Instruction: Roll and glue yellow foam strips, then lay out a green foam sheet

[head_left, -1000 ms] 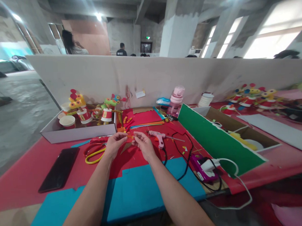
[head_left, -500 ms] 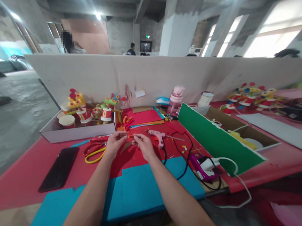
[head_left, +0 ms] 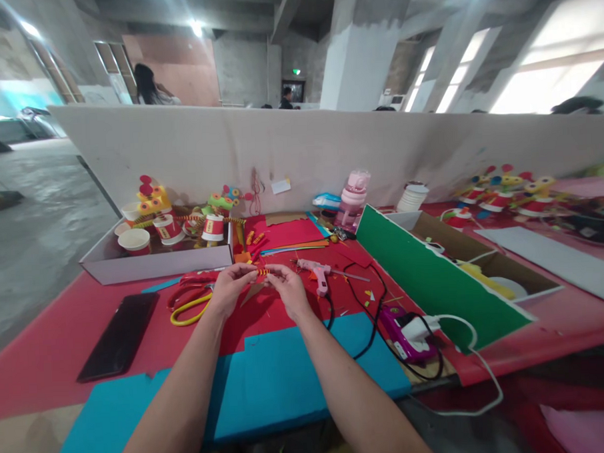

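Note:
A small red-and-yellow folded paper strip (head_left: 263,272) is held between my two hands, above the red table cover. My left hand (head_left: 230,288) pinches its left end, and my right hand (head_left: 287,288) pinches the right end. Just right of my right hand lies a pink glue gun (head_left: 318,272). Scissors with yellow handles (head_left: 191,311) and red-handled pliers (head_left: 184,288) rest to the left of my left hand. Beyond my fingers are more folded red-and-yellow strips (head_left: 252,240) and thin coloured paper strips (head_left: 295,247).
A white box (head_left: 158,267) with paper-cup figures stands at the left, a black phone (head_left: 119,336) before it. Blue sheets (head_left: 283,381) cover the near edge. At the right are a green-sided box (head_left: 434,281), a purple power socket (head_left: 407,335) and cables. A pink bottle (head_left: 353,197) stands behind.
The folded strip between my fingertips shows more clearly, with both hands nearly where they were. In the background, a person has shifted to the right.

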Action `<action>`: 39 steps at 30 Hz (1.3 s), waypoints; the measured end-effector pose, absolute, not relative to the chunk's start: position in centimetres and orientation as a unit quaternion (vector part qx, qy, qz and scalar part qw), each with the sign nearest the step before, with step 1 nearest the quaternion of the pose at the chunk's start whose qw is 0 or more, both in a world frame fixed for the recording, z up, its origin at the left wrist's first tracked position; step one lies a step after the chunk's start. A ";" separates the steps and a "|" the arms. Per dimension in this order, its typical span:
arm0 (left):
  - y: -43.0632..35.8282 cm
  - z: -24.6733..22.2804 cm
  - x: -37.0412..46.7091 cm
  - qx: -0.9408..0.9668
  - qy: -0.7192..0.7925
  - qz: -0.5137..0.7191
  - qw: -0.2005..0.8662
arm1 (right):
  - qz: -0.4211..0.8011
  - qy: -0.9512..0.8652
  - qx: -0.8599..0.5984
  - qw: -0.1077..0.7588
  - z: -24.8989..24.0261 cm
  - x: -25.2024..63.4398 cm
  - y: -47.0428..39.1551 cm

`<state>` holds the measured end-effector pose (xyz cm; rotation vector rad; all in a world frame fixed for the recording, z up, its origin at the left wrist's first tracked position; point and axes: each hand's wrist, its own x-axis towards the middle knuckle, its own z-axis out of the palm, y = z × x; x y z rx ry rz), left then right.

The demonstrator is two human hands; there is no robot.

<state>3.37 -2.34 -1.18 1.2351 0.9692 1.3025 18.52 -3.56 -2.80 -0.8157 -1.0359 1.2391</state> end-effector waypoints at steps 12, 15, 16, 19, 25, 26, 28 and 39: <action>-0.1 3.4 1.5 0.697 0.548 0.452 0.100 | 0.390 -0.495 -0.490 0.602 -4.0 17.8 -3.6; 3.1 5.6 1.9 0.778 0.527 0.339 -0.033 | 0.331 -0.562 -0.509 0.562 -3.8 17.7 -3.7; 4.2 6.1 2.1 0.795 0.524 0.300 -0.057 | 0.322 -0.573 -0.512 0.553 -3.8 17.7 -3.8; 6.7 6.8 2.8 0.809 0.529 0.239 -0.096 | 0.318 -0.589 -0.516 0.535 -3.8 17.7 -3.7; 5.0 3.8 4.1 0.788 0.570 0.225 -0.061 | 0.319 -0.574 -0.509 0.557 -4.4 17.7 -3.2; 4.3 3.0 4.5 0.786 0.585 0.197 -0.039 | 0.325 -0.573 -0.505 0.558 -4.5 17.7 -3.1; 3.0 1.6 5.2 0.765 0.624 0.157 -0.030 | 0.332 -0.575 -0.501 0.555 -4.7 17.6 -3.0; 2.3 0.4 6.0 0.694 0.710 0.113 -0.038 | 0.327 -0.576 -0.500 0.558 -4.8 17.6 -2.8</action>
